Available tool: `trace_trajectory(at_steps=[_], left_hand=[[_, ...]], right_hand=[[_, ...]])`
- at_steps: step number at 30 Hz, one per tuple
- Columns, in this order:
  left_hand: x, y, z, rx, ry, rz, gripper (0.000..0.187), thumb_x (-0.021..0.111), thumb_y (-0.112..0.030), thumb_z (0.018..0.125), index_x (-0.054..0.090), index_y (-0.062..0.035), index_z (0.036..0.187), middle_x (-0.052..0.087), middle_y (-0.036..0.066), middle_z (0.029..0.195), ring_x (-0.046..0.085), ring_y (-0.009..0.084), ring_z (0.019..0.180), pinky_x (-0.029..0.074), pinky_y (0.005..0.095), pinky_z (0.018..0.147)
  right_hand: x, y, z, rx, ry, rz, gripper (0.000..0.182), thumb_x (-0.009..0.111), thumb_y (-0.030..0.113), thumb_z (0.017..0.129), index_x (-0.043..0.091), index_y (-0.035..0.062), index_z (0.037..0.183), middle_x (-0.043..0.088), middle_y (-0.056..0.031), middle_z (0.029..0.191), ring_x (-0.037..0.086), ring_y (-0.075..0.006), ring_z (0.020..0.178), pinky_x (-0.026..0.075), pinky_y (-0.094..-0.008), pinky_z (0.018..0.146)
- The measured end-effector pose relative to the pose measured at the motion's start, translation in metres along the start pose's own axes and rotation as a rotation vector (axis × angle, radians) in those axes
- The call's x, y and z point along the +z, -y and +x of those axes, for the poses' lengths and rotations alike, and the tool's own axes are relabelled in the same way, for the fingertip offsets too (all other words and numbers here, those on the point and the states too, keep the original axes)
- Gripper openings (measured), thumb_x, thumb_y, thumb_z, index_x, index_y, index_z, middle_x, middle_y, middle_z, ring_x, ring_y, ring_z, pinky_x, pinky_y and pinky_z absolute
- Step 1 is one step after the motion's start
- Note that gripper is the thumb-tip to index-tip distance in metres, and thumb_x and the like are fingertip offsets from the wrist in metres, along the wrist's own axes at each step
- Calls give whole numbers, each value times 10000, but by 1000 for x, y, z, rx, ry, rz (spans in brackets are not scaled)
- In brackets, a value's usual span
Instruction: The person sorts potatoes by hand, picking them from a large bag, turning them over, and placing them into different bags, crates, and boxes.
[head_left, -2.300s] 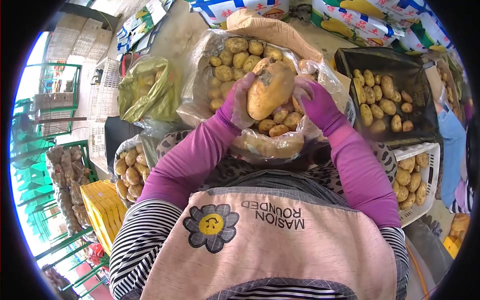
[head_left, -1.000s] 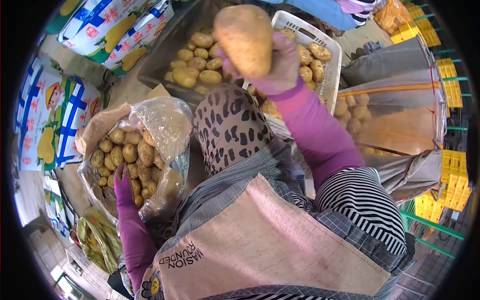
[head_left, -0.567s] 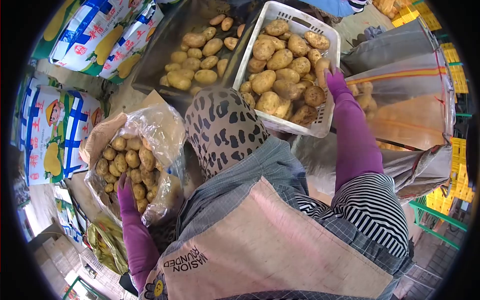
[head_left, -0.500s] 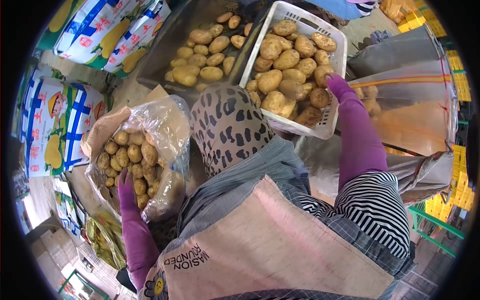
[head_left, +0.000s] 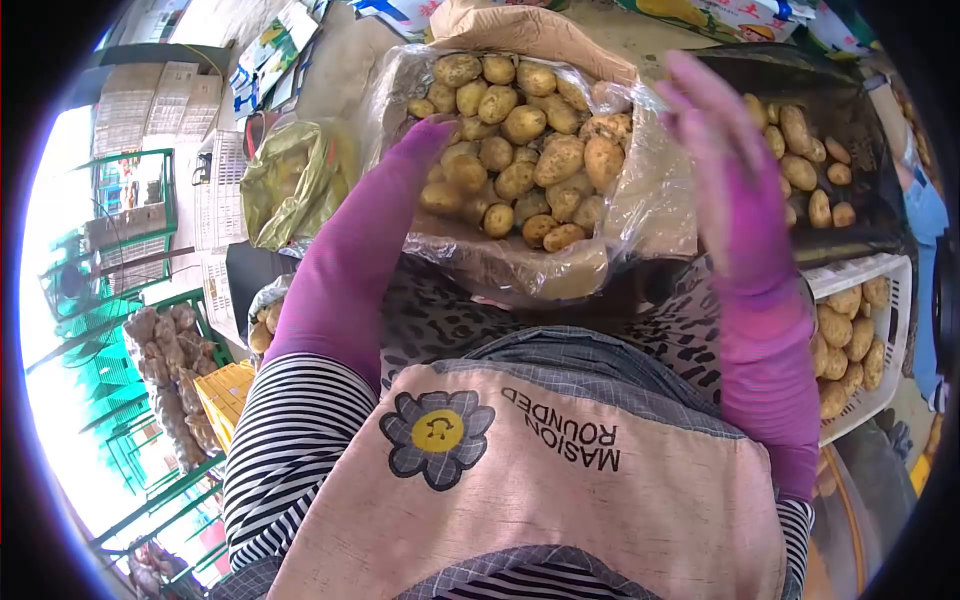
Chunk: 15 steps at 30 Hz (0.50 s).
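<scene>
A cardboard box [head_left: 540, 25] lined with clear plastic [head_left: 560, 283] stands in front of me, holding a heap of potatoes [head_left: 525, 125]. At the box's left side, my left hand [head_left: 434, 132] reaches in over the potatoes, against the liner. Its fingers are mostly hidden, so their grip does not show. Beside the right rim, my right hand [head_left: 715, 115] is raised and blurred by motion. Its fingers look stretched out, with nothing visible in them.
To the right, a dark tray [head_left: 870, 215] holds loose potatoes, and a white plastic crate [head_left: 893, 330] of potatoes stands nearer me. An olive plastic bag [head_left: 300, 185] lies left of the box. Printed bags [head_left: 700, 15] lie at the back.
My view has turned left, towards the box. My right hand has left the white crate and come over beside the box's right rim. My left hand stays at the box's potatoes.
</scene>
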<state>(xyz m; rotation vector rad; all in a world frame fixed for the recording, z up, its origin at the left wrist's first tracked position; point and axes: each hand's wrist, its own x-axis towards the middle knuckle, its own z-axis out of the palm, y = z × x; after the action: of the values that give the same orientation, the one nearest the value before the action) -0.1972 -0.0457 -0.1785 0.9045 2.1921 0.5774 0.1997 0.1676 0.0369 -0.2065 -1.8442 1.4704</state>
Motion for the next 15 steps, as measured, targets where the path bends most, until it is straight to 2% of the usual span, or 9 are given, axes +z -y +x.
trace_trajectory(at_steps=[1,2,3,4,5,7,10,15], left_hand=[[0,48,27,145,52,219,415,568,-224,903,533,-2,1251,588,105,1187,527,172,1106,423,292,942],[10,88,44,552,-21,817,489,600,-211,869,483,-34,1310,577,115,1199,553,208,1071,450,318,914],[17,72,42,337,-47,475,513,614,-219,859,469,-38,1318,576,111,1185,562,213,1051,459,315,902],[31,32,31,119,-67,135,539,628,-226,850,454,-43,1326,576,108,1172,570,218,1031,468,312,890],[45,6,32,-3,-109,95,549,631,-226,849,446,-45,1332,573,108,1175,571,219,1029,469,315,888],[66,-17,46,-135,-154,227,569,639,-226,846,431,-50,1345,568,108,1181,571,220,1025,472,320,886],[84,-30,70,-259,-136,372,600,651,-225,843,407,-56,1364,560,108,1190,571,221,1020,476,327,882],[88,-24,84,-295,-117,365,655,670,-224,837,368,-67,1396,546,107,1204,571,222,1010,482,340,876]], right_hand=[[30,-13,5,-8,77,30,392,587,213,919,503,59,1270,515,-173,1290,557,-309,1148,497,-370,945],[47,-23,1,145,148,65,408,603,193,904,507,43,1270,534,-182,1271,551,-312,1158,473,-367,962],[55,-30,-6,194,223,42,401,602,177,899,511,34,1263,537,-190,1264,549,-313,1161,457,-371,974],[61,-33,-12,247,296,19,395,600,160,894,516,25,1255,541,-198,1258,547,-315,1163,441,-375,986],[63,-37,-16,297,325,21,391,603,158,891,520,21,1248,542,-203,1252,544,-320,1165,434,-378,991],[62,-44,-17,385,391,11,385,608,155,884,526,15,1234,543,-212,1242,538,-331,1168,421,-385,1000],[58,-54,-10,409,373,-35,407,618,154,874,518,18,1244,544,-208,1242,534,-331,1169,428,-380,990],[57,-56,-2,535,373,35,438,622,162,871,502,26,1270,550,-194,1243,531,-325,1172,423,-383,997]])
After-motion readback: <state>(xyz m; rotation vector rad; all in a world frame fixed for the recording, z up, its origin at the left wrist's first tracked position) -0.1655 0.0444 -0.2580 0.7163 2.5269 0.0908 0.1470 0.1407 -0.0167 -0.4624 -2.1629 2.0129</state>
